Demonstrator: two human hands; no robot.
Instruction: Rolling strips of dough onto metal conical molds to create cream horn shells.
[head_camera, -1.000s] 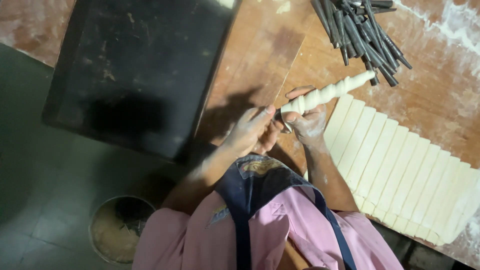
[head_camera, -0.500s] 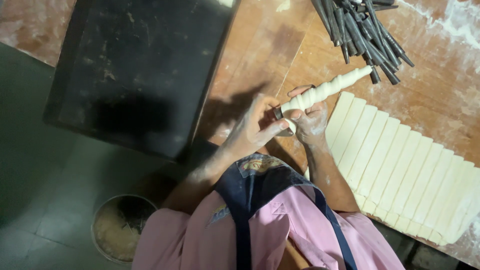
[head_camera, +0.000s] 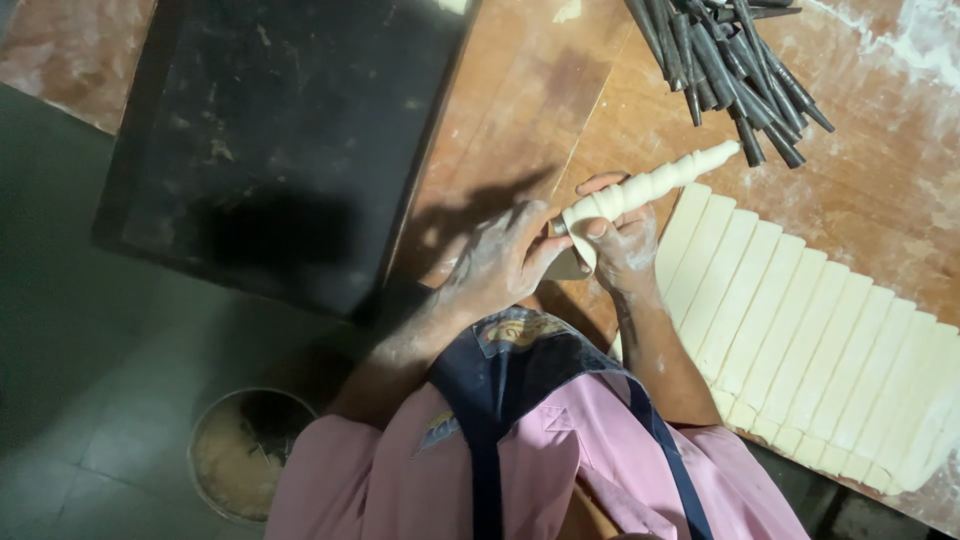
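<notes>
Floured wooden table (head_camera: 880, 190) carries a black baking tray (head_camera: 280, 140), a heap of dark metal rods (head_camera: 730, 60) and a row of cut dough strips (head_camera: 810, 330). Both hands grasp a dough-wrapped rod (head_camera: 650, 185): left hand (head_camera: 500, 260) pinches its near end, right hand (head_camera: 622, 245) grips just beside. Its long axis slants, tip pointing up-right toward the heap.

Dough-wrapped cone (head_camera: 650, 185): pale cream, spiral banding along length. Dough strips (head_camera: 800, 340): same pale cream, laid in parallel stripes. Metal cone moulds (head_camera: 725, 60): dark grey, near black. Baking tray (head_camera: 280, 140): black, scuffed with pale flecks. Wooden table (head_camera: 520, 110): reddish brown, white flour dusting at far corner. Shirt (head_camera: 600, 470): pink. Apron (head_camera: 500, 390): navy, yellow emblem. Bucket (head_camera: 245, 465): grey rim, tan contents. Floor (head_camera: 70, 300): dull grey-green.
</notes>
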